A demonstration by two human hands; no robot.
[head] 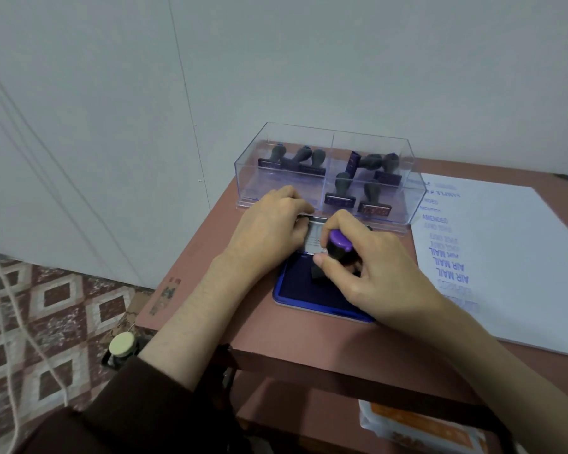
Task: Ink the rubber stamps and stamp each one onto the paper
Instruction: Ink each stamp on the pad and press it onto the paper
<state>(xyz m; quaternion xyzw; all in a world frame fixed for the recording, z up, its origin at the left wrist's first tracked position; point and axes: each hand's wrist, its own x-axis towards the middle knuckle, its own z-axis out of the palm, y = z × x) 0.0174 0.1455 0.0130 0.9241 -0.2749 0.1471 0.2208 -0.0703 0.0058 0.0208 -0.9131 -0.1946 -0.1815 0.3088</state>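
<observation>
Currently in hand: inking, I judge. The stamp [340, 245] sits base-down on the ink pad [304, 290], and its print on the paper is not yet made.
Stamp: black handle with a purple cap, close to upright, on the pad's 12 o'clock half.
Right hand: the right hand [374, 267] comes in from 5 o'clock, wrist low over the pad. Thumb and fingertips pinch the handle just under the cap, and the thumb [322, 258] lies along its 9 o'clock side.
Left hand: the left hand [269, 224] reaches in from 7 o'clock, palm down. Its fingers are pressed together and curled over the top edge of the raised lid [315, 234], holding it.
Ink pad: blue case on the table [276, 332], dark inked face up, lid hinged at its 12 o'clock edge.
Paper: the paper [522, 257] lies at 3 o'clock of the pad, with blue prints such as AIR MAIL and AMENDED running down its near edge.
Clear box: the clear box [371, 135] stands at 12 o'clock of the pad, with more stamps in its 2 compartments.
Next move: likely a straight lift, a carry toward 3 o'clock, then a flat, even press on a bare patch of paper.
</observation>
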